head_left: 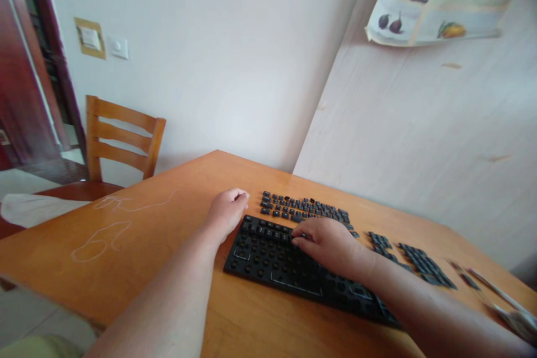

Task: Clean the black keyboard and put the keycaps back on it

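A black keyboard [268,260] with most keycaps removed lies on the wooden table [138,246]. My left hand [229,212] rests at its far left corner, fingers curled shut; whether it holds anything is hidden. Over the keyboard's middle, my right hand [327,243] presses its bent fingertips down on the upper key rows. Beyond the keyboard several loose black keycaps [304,208] are laid out in rows. Two more groups of keycaps [419,263] lie to the right.
A wooden chair [119,137] stands at the table's far left corner, against a white wall. White chalk-like outlines [109,229] mark the tabletop on the left. Thin tools [495,291] lie near the right edge. A fruit poster [444,0] hangs on the right wall.
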The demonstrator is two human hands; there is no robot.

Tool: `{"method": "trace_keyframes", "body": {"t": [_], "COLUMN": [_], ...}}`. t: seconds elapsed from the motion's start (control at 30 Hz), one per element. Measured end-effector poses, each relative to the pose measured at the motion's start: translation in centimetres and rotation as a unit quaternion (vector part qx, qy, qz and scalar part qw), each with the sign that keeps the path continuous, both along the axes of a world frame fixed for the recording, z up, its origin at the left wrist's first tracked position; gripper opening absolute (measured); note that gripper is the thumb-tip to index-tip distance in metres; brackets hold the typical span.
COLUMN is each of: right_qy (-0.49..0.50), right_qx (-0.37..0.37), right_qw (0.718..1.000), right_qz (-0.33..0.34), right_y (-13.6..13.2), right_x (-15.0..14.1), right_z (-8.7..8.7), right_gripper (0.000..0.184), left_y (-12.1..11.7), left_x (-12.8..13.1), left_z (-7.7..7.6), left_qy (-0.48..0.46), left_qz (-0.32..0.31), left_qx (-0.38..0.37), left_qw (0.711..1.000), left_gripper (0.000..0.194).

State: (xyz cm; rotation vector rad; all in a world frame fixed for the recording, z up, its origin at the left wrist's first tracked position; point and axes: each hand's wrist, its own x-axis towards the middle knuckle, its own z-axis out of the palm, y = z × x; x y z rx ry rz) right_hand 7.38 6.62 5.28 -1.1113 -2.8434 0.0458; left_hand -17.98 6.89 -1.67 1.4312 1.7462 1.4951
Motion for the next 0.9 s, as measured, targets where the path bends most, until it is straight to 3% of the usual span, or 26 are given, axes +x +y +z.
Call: {"method": "trace_keyframes", "body": {"t": [0.9], "right_qy": [-0.106], "right_qx": [0.034], "right_qw": [0.993], "right_qz": [-0.037], "right_y": [-0.8], "right_x": [-1.7], "right_z": [1.0], "right_gripper": [0.028], "left_y": [0.2], "left_x": [0.0], "left_z": [-0.1], "left_qy": [0.013], "left_qz": [0.007], "left_qx": [-0.003], "left_qw": [1.000], "left_gripper": [0.032]}}
